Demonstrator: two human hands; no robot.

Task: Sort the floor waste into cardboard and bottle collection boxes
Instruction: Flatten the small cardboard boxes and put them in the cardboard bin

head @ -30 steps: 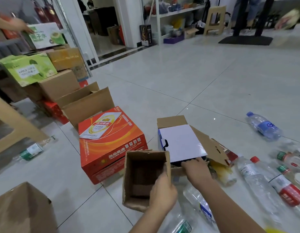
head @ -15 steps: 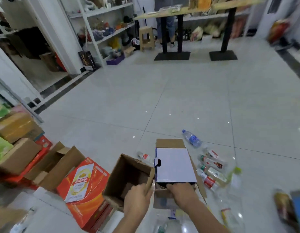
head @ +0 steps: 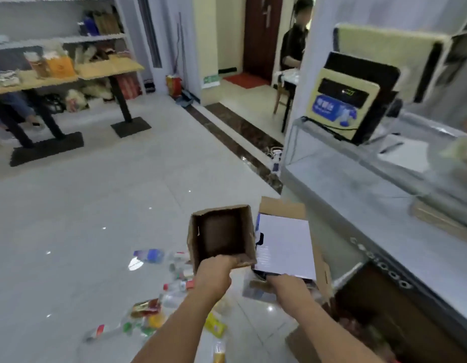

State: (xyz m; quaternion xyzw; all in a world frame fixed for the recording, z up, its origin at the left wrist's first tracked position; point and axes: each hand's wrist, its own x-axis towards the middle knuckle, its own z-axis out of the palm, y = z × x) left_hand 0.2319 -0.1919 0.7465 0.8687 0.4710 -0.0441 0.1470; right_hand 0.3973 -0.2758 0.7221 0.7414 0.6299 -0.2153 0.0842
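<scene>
Two cartons carried at chest height, one per hand; left hand (head: 214,275) clamped on the near rim of the brown box (head: 221,235), fingers curled over the edge, mouth open toward the camera, empty inside; right hand (head: 290,286) gripping the near end of the white box (head: 284,247), fingers tucked under it and mostly hidden, so closed on it by judgement only; the two cartons side by side, touching or nearly so, brown to the left of white.

Key relation: a dark open bin (head: 379,297) sits low and to the right, against the foot of the glass counter (head: 358,184), directly below and beyond the right forearm; probably a collection box, contents blurred. The white box is nearer to it, with its long axis running away from the body; right hand nearer than left. Judged next move: swing both cartons right and down, white first.

Count: cartons in hand, two; bottles (head: 172,286) on the floor (head: 83,205), lying below and left of the left hand, roughly seven or eight, blur prevents an exact tally; one blue-labelled bottle (head: 149,255) set a little apart to the left; one yellow wrapper (head: 215,324) near the left forearm. All bottles lie on their sides, axes mixed.

Risk, judged: a one-handed rim grip on the brown box leaves it free to tip.
</scene>
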